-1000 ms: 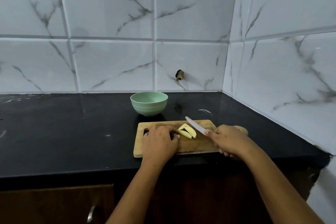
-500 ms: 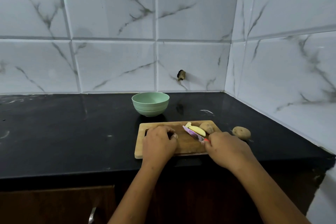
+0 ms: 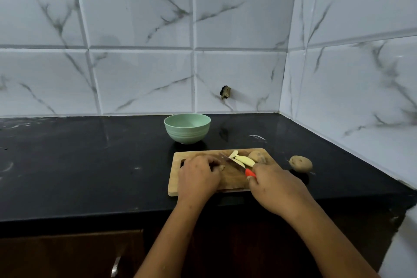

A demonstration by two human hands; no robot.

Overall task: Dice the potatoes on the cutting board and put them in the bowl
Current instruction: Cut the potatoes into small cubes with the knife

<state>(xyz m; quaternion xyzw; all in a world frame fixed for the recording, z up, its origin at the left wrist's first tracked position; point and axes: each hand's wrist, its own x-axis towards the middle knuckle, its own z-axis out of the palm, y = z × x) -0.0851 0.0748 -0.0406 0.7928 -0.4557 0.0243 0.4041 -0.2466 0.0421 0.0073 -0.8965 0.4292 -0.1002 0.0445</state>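
A wooden cutting board (image 3: 230, 184) lies on the black counter. Pale potato wedges (image 3: 243, 160) rest near its far edge, beside a brown unpeeled potato piece (image 3: 258, 156). My right hand (image 3: 274, 187) grips a knife with a red handle (image 3: 250, 172); the blade (image 3: 232, 161) lies low across the board, pointing left toward my left hand. My left hand (image 3: 198, 176) is curled on the board's left half, holding a small potato piece at its fingertips. A whole potato (image 3: 300, 163) sits on the counter right of the board. The green bowl (image 3: 187, 128) stands behind the board.
Marble-tiled walls close the counter at the back and right, forming a corner. A dark fitting (image 3: 225, 92) sticks out of the back wall. The black counter (image 3: 79, 165) stretches to the left. A cabinet handle (image 3: 115, 265) shows below the counter edge.
My right hand has drawn back toward me and brought the knife blade down from raised to low on the board. The whole potato, hidden before, now shows right of the board.
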